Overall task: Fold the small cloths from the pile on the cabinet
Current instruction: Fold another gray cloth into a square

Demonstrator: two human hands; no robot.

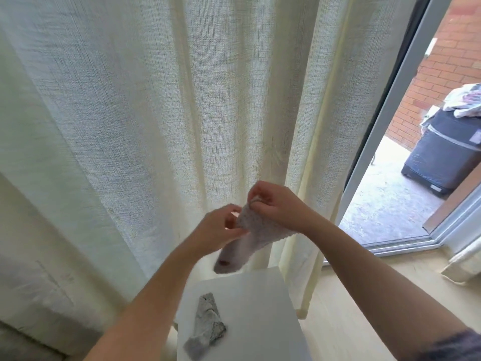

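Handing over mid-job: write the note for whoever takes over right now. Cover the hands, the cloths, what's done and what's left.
Left hand pinches the side of the white dotted cloth; right hand pinches its top edge.
The cloth hangs in the air above the white cabinet, not yet folded.
The grey cloth lies rumpled on the cabinet; cannot tell if it is folded.
Left: fold the held cloth, set it down, check the grey one.

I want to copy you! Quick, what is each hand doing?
Left hand: pinches the pale dotted cloth.
Right hand: pinches the same cloth's top edge.
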